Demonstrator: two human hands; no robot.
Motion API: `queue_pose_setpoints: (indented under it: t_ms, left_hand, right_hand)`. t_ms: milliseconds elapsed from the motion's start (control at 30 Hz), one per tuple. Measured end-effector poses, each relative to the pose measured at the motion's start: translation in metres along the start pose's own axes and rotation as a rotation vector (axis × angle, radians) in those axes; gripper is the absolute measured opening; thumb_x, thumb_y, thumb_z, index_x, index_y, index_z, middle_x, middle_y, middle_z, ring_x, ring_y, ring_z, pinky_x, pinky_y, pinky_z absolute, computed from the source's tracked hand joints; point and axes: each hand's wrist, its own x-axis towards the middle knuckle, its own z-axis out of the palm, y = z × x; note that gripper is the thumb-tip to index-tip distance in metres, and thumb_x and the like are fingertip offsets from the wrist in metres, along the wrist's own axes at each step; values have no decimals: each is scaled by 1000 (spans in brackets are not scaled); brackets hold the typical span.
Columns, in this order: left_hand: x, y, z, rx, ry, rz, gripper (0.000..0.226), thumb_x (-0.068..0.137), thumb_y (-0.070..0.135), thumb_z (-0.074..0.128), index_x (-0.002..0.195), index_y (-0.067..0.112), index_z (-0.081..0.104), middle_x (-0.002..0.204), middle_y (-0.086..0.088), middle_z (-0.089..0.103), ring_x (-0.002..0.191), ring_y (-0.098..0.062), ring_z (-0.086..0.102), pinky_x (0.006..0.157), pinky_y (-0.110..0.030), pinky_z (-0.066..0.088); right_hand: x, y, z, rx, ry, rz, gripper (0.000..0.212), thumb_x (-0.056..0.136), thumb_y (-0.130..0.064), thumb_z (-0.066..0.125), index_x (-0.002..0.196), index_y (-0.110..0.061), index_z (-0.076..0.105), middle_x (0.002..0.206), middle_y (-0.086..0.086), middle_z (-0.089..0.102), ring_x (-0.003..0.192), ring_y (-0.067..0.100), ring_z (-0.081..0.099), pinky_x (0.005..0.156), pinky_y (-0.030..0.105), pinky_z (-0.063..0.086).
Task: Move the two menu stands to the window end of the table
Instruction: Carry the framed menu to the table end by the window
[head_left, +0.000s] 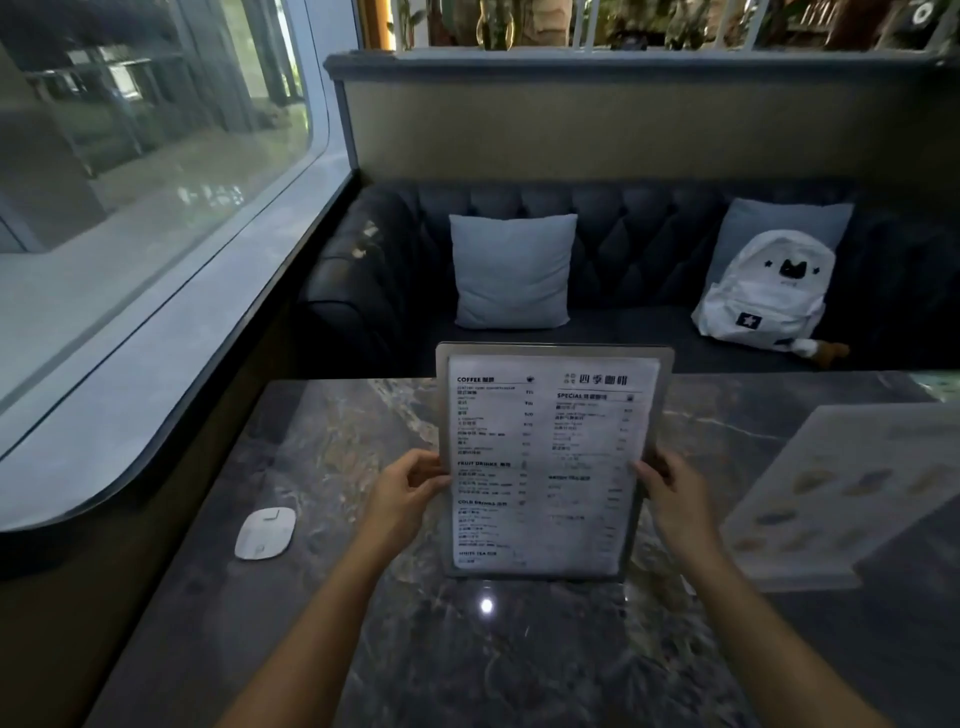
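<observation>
Centre frame, upright: drinks menu (545, 462) in a clear stand, printed side facing the camera, headings COFFEE, SPECIAL, FRUIT DRINKS and COLD DRINKS legible, smaller lines blurred. Left hand (410, 493) clasped on its left edge about halfway up, thumb over the front; right hand (675, 499) clasped on the right edge at the same height, fingers curled behind. Lower edge of the menu at or just above the table (322, 467); contact not clear. Dark marbled tabletop, a bright light spot reflected just below the menu. Right of frame, second stand (831, 493): pale sheet with rows of small pictures, leaning back on a base, blurred, untouched, apart from the right hand. Lower left on the table, near the window side: small flat white pad (265, 533), well apart from the left hand. Upper left of frame: window (130, 156) with a rounded corner and a broad grey sill running along the table's left end. Across the table, upper centre: dark tufted sofa (649, 244), a grey cushion (514, 270) upright against its back, and at the upper right a white backpack (769, 291) propped against a second grey cushion. Above the sofa back, a ledge with plants behind white bars.
</observation>
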Motion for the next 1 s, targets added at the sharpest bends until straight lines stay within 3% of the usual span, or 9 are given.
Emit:
queue_pose_setpoints:
  t_ms: [167,300,433,567,700,800,1000]
  left_hand:
    - [1,-12,2,-74,-6,-42,27,78,1,65,74,28,61,75,9,67,68,6,63,62,-8,49]
    - [4,-19,5,-164,-32,-52,19,76,0,66,76,19,63,83,-7,68,77,-14,65,66,-16,53]
    - [2,-19,8,-199,2,-28,27,75,-6,64,70,21,62,71,4,69,65,-1,64,59,-11,50]
    - [-4,-19,7,-222,20,-30,26,75,-8,63,73,18,63,66,8,70,64,-2,64,59,-13,51]
    - [-23,-22,-4,-266,66,-48,25,74,-9,62,74,15,63,69,4,71,67,-8,66,62,-16,54]
    - [-45,-22,-20,-305,94,-65,23,76,-10,60,75,13,63,76,-2,70,73,-12,67,67,-20,56]
    - [-101,-16,-58,-282,278,-60,23,75,-16,57,74,6,59,67,11,73,68,-4,67,63,-16,55]
  right_hand:
    - [-5,9,2,17,31,14,18,88,-14,54,80,-29,59,81,-11,64,73,0,60,61,22,45]
    - [-3,11,0,35,33,9,22,86,-15,56,71,-30,60,77,-7,65,69,2,61,60,25,45]
    - [-1,13,-1,59,30,33,19,85,-15,57,72,-27,63,80,-3,67,76,16,63,69,38,51]
    - [1,10,2,70,41,47,19,83,-12,58,69,-23,62,78,5,66,77,26,62,78,50,51]
    - [-2,7,11,66,-19,22,23,83,-12,58,71,-30,65,80,0,68,80,24,65,74,42,53]
    - [-7,1,24,88,-87,2,25,84,-14,58,70,-33,65,81,-7,68,73,5,65,64,26,49]
    - [-25,-22,68,115,-263,-69,26,82,-11,60,72,-33,67,75,-13,70,70,0,66,62,19,52]
